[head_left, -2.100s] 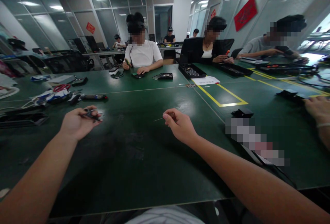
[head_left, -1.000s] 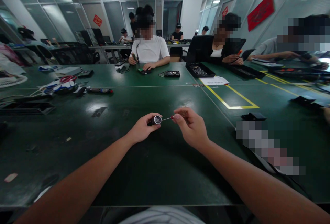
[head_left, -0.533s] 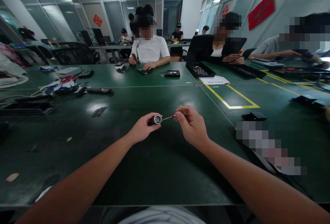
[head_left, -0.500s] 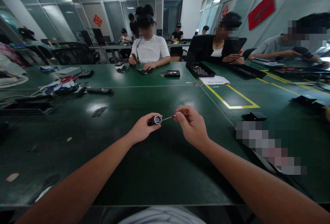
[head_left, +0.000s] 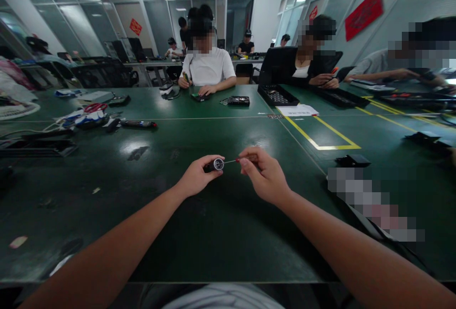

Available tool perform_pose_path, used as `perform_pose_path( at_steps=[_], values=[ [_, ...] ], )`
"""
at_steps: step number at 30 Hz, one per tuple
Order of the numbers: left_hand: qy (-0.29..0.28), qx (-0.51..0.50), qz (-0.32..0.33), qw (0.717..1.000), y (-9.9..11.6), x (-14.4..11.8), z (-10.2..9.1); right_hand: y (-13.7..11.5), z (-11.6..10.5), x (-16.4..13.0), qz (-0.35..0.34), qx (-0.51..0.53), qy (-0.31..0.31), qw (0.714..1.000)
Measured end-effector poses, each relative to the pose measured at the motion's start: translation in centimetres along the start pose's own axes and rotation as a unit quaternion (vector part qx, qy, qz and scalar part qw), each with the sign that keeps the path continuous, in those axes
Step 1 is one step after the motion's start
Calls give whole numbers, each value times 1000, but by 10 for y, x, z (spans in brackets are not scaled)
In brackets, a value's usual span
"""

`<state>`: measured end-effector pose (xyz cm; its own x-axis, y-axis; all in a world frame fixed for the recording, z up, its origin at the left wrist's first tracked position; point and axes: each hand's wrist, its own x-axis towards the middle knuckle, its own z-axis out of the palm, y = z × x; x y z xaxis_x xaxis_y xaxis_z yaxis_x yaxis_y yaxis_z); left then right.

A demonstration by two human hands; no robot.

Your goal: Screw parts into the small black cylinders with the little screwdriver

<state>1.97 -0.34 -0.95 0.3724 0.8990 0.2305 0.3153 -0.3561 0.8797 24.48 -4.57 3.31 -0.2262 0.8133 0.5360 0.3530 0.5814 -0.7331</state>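
My left hand [head_left: 198,175] is closed round a short dark cylinder [head_left: 218,164] with a silvery ring at its open end, which faces me. Thumb and fingers grip it from the left. In my right hand [head_left: 265,172] is a screwdriver [head_left: 238,160] with a thin metal shaft and a reddish handle, mostly covered by my fingers. Its shaft points left, and the tip reaches the cylinder's open end; whether it touches a screw inside is too small to tell. Both hands are above the green table [head_left: 171,247].
A black box [head_left: 352,160] and a blurred-out item [head_left: 374,204] lie to the right. Scissors [head_left: 95,107], cloths and a pen-like tool [head_left: 138,124] are at the left. Across the table sits a person in a white shirt [head_left: 208,67]; a black tray [head_left: 278,96] stands farther right.
The screwdriver's tip has shifted slightly at the cylinder's opening, and my right fingers have changed their curl on the handle. My left hand stays nearly in place.
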Motion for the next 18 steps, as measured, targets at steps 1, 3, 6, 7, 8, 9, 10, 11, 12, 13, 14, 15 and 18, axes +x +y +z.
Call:
perform_pose_path(
  at_steps=[1,3,6,7,8,9,10,11,12,13,14,15,18],
  values=[
    [5,18,5,1000,1,0,-1,-1,-1,0,-9,5,-16,1000],
    [9,43,13,999,4,-1,-1,-3,-2,-1,-23,6,-38,999],
    [8,51,22,998,5,-1,-1,-4,0,0,-20,-14,-28,999],
    [6,53,24,998,5,-1,-1,-3,0,0,-12,-26,-16,999],
    [5,54,25,998,5,-1,-1,-3,1,1,-3,-39,-2,999],
    [5,57,25,998,5,-1,-1,-3,1,2,5,-52,10,999],
    [5,59,26,998,4,-1,-1,-3,1,2,13,-63,16,998],
    [7,61,26,998,4,-1,-2,-3,1,3,19,-71,19,997],
    [8,63,27,998,4,-1,-2,-3,1,3,24,-77,16,997],
    [7,64,28,998,5,-2,-2,-3,1,4,27,-79,10,996],
    [6,66,28,997,5,-2,-2,-3,0,4,30,-78,4,996],
    [5,67,29,997,6,-2,-2,-3,-1,4,32,-77,-2,997],
    [9,68,30,997,7,-2,-1,-3,-2,3,39,-73,-18,996]
  ],
)
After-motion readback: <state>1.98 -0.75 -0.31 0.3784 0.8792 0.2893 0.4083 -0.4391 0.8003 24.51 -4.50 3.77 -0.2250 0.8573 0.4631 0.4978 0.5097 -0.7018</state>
